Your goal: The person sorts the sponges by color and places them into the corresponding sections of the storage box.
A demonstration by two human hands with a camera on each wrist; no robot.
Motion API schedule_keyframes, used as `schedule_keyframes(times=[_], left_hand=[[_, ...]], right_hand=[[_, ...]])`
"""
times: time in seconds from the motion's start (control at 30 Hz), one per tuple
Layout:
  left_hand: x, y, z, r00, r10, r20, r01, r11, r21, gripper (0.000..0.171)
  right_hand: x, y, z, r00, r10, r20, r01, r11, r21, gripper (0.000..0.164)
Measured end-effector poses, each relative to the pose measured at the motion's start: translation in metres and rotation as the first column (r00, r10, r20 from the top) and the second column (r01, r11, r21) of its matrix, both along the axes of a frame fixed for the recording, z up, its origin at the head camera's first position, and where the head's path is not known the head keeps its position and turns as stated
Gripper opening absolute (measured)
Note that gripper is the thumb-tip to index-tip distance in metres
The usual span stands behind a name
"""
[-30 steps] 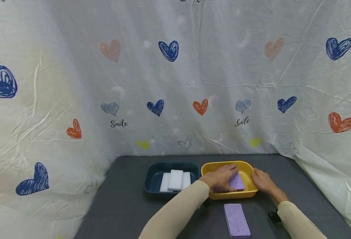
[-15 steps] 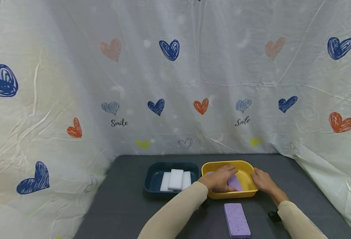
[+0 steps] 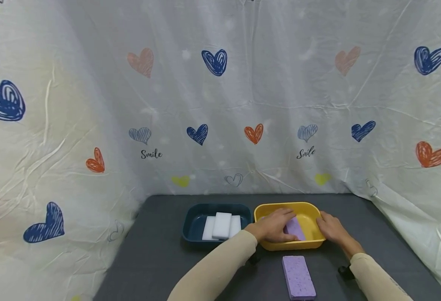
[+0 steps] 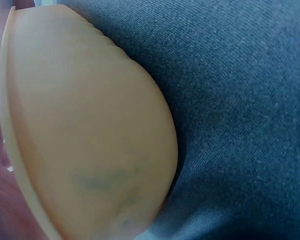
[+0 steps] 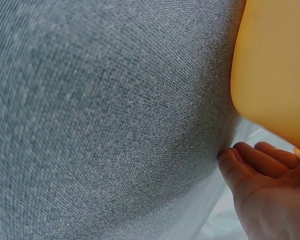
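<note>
My left hand (image 3: 274, 225) reaches into the yellow tray (image 3: 310, 243) and holds a purple sponge (image 3: 295, 228) on the tray's floor, the hand covering much of it. At the tray's right end my right hand (image 3: 333, 228) grips the rim; the right wrist view shows its fingers (image 5: 260, 160) bent beside the outer wall. A second purple sponge (image 3: 298, 277) lies flat on the dark table in front of the tray. The left wrist view is mostly filled by the tray's outer wall (image 4: 95, 110), which hides the left fingers.
A dark blue tray (image 3: 188, 232) stands close to the left of the yellow one, with white sponges (image 3: 221, 225) stacked in it. Dark grey cloth covers the table (image 3: 149, 259). Behind hangs a white curtain (image 3: 224, 96) printed with hearts.
Inside the yellow tray, my left hand and the purple sponge have shifted slightly left. The right hand stays at the rim.
</note>
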State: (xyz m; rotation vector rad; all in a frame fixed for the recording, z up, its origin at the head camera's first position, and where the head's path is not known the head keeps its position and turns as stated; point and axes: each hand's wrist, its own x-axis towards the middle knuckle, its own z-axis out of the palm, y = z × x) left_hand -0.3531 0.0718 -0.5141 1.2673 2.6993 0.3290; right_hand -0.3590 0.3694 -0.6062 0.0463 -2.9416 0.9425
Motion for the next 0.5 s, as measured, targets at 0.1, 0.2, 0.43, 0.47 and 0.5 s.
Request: schedule_keyframes(times=[0.1,0.2,0.43,0.47,0.5], left_hand=[[0.0,-0.002,0.002,1.0,-0.001,0.0,0.001,1.0,0.005,0.087],[0.002,-0.003,0.004,1.0,-0.013,-0.011,0.014,1.0,0.022,0.086],[0.011,-0.006,0.008,0.996,-0.077,-0.048,0.081,0.994,0.079,0.078],[0.012,-0.006,0.009,0.994,-0.091,-0.054,0.096,0.992,0.086,0.077],[0.013,-0.006,0.009,0.993,-0.106,-0.059,0.111,0.99,0.092,0.076]], right_hand=[[-0.005,0.006,-0.005,1.0,0.006,0.014,-0.006,1.0,-0.008,0.054],[-0.01,0.009,-0.011,1.0,-0.001,0.019,0.001,1.0,-0.002,0.053],[0.002,-0.001,0.001,1.0,-0.018,0.011,0.018,1.0,-0.004,0.053],[0.002,-0.001,0.001,1.0,-0.019,0.005,0.019,1.0,-0.004,0.053],[0.002,-0.001,0.001,1.0,-0.016,0.002,0.016,1.0,-0.003,0.052]])
